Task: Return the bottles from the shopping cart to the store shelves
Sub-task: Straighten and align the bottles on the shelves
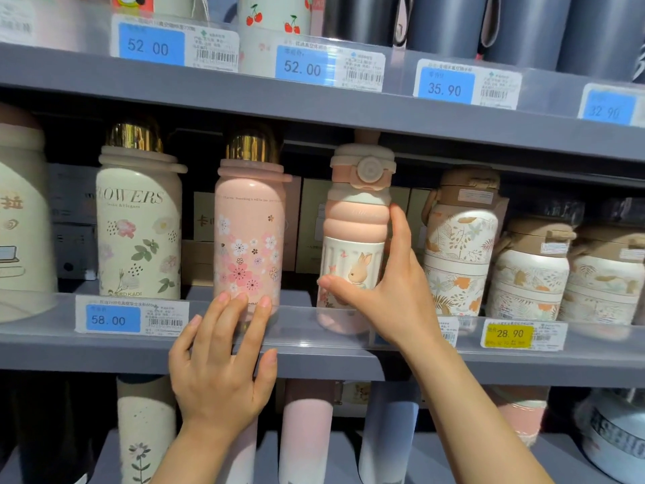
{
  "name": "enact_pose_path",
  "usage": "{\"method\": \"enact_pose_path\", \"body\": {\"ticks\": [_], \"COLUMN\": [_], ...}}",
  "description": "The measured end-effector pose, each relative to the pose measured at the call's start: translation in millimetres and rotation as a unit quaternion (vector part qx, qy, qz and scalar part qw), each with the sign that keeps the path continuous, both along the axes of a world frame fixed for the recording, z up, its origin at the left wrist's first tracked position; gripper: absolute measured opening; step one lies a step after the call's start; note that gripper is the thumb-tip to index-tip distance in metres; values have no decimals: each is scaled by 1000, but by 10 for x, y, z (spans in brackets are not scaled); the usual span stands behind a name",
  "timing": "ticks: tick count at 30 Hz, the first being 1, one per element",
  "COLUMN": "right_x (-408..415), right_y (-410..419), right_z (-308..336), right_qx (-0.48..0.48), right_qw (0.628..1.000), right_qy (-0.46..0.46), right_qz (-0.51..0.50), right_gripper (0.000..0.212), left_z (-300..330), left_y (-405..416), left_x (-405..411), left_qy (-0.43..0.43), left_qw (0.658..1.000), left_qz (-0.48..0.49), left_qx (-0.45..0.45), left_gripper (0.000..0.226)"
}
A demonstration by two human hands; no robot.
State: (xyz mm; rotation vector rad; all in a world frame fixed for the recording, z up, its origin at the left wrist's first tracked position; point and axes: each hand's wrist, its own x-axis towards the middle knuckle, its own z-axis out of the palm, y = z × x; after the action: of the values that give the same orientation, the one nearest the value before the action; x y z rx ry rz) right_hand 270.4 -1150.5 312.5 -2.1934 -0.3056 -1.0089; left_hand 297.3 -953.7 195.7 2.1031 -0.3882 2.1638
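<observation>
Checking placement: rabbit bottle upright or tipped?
Upright: the rabbit bottle stands on the shelf, lid up, right hand around it.

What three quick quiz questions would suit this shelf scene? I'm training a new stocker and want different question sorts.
1. True or false: the right hand grips the rabbit bottle.
2. The left hand rests against: A) the clear shelf guard, B) the cherry cup, C) the yellow tag.
3. Fill in: the pink floral bottle has a ____ coloured cap.

Key: 1 true; 2 A; 3 gold.
</observation>
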Motion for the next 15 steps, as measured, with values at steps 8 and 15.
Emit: {"method": "enact_pose_path", "body": {"ticks": [8, 15], "right_x": [-129, 19], "right_y": [-548, -691], "right_z": [-101, -45], "right_qx": [62, 52], "right_qw": [955, 966], "right_qy": [-261, -56], "right_qz": [-123, -245], "right_gripper": [70, 116], "left_z": [5, -19], "left_y": [11, 1], "left_x": [-15, -12], "left_qy": [8, 9], "left_qw": [1000, 1000], "left_qz": [-6, -7], "left_qx": [5, -1], "left_gripper": [40, 42]}}
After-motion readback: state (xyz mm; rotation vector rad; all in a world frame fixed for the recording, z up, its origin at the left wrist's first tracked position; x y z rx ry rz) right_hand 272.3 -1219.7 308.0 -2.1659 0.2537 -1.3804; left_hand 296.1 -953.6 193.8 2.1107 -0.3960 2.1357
